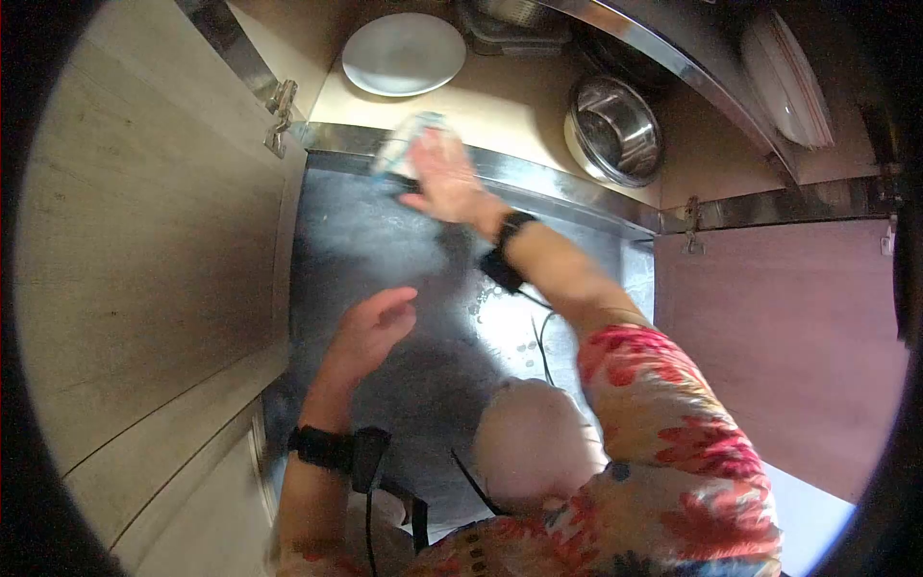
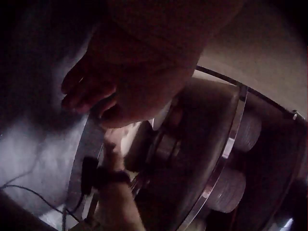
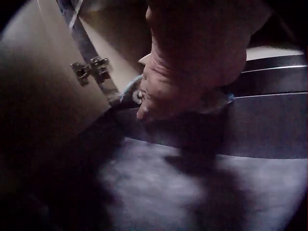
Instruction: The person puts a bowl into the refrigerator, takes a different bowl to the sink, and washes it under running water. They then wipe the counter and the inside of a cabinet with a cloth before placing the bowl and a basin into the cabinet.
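My right hand [image 1: 447, 173] holds a white cloth [image 1: 396, 154] with blue marks on the metal front edge [image 1: 346, 139] of an open cabinet, its fingers laid over the cloth. In the right wrist view, the cloth [image 3: 219, 101] shows on both sides of the hand [image 3: 187, 82], bunched near the thumb. My left hand [image 1: 375, 332] is held in the air below the cabinet, fingers loosely bent and nothing in them. Seen from the left wrist, that hand [image 2: 139, 82] is dark, with the right forearm beyond it.
A white plate [image 1: 404, 55] and a steel bowl [image 1: 615, 130] stand on the cabinet's shelf. Open doors flank it, a wooden one [image 1: 163, 250] at left and a pinkish one [image 1: 769, 327] at right. More dishes [image 1: 784, 82] sit at the upper right. A black cable [image 1: 543, 351] hangs below the right wrist.
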`<action>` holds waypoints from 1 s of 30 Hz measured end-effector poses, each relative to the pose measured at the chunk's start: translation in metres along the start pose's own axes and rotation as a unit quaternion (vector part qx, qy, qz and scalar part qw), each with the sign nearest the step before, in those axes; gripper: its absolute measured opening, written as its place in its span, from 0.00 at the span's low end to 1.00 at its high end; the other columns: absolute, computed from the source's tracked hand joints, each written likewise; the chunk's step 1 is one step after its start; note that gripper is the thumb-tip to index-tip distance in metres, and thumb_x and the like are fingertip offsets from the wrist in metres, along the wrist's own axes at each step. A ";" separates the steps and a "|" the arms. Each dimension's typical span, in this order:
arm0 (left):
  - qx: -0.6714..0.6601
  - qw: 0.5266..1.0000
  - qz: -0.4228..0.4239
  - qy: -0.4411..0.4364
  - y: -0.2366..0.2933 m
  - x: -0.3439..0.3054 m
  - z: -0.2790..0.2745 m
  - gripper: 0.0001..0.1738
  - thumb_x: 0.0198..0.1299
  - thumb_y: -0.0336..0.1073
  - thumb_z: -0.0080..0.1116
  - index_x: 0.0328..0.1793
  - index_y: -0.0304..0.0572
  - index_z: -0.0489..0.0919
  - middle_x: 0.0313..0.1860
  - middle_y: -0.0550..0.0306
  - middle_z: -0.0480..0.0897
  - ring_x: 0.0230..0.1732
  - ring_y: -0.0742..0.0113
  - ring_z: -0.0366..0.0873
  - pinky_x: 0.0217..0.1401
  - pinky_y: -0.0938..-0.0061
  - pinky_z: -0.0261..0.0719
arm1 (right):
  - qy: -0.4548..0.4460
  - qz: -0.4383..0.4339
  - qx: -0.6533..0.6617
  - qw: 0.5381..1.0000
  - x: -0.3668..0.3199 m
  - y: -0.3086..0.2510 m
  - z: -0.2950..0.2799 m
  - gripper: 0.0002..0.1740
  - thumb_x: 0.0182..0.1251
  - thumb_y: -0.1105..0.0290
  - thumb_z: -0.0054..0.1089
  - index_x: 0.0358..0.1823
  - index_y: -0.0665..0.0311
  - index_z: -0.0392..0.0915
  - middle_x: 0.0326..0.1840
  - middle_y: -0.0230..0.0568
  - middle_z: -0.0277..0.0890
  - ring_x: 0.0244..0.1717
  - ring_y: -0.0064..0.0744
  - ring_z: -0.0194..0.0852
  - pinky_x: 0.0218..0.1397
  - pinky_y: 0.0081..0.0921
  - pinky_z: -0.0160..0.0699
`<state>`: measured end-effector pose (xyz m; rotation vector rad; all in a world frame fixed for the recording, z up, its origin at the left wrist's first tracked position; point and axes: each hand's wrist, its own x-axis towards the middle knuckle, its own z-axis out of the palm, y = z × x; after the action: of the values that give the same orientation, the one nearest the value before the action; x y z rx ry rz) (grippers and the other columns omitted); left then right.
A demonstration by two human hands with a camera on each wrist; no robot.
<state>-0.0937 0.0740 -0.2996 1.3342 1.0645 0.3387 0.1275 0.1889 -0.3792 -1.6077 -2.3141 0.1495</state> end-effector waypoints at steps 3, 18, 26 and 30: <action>-0.040 0.999 -0.023 -0.025 -0.004 0.003 -0.002 0.17 0.54 0.35 0.56 0.51 0.39 0.74 0.36 0.59 0.79 0.35 0.74 0.74 0.38 0.79 0.72 | -0.005 0.080 -0.095 0.992 -0.112 0.075 -0.026 0.52 0.47 0.47 0.61 0.65 0.70 0.44 0.65 0.58 0.45 0.68 0.58 0.36 0.68 0.51 0.33; -0.110 0.990 -0.080 0.048 -0.002 -0.044 0.009 0.18 0.54 0.35 0.56 0.51 0.38 0.74 0.36 0.61 0.78 0.36 0.76 0.74 0.38 0.79 0.73 | -0.159 0.016 -0.043 0.986 0.088 -0.057 0.009 0.54 0.50 0.33 0.47 0.66 0.71 0.44 0.70 0.54 0.41 0.72 0.56 0.23 0.68 0.57 0.24; -0.117 0.988 -0.091 0.047 -0.020 -0.040 -0.009 0.19 0.55 0.34 0.56 0.53 0.38 0.73 0.35 0.62 0.78 0.36 0.76 0.73 0.39 0.80 0.72 | -0.068 -0.043 0.014 0.997 0.043 -0.022 0.015 0.43 0.57 0.44 0.48 0.66 0.65 0.49 0.70 0.49 0.43 0.72 0.49 0.26 0.69 0.53 0.26; -0.131 0.988 -0.061 0.051 -0.006 -0.035 -0.002 0.18 0.55 0.33 0.55 0.53 0.37 0.73 0.37 0.61 0.78 0.36 0.75 0.74 0.40 0.80 0.72 | -0.045 0.100 -0.069 0.992 -0.025 0.104 -0.024 0.40 0.60 0.43 0.42 0.66 0.65 0.50 0.69 0.49 0.45 0.71 0.46 0.36 0.69 0.51 0.32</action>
<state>-0.1156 0.0478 -0.2893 1.0210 1.1396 0.4429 0.2366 0.2010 -0.3891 -1.9396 -2.2685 0.1105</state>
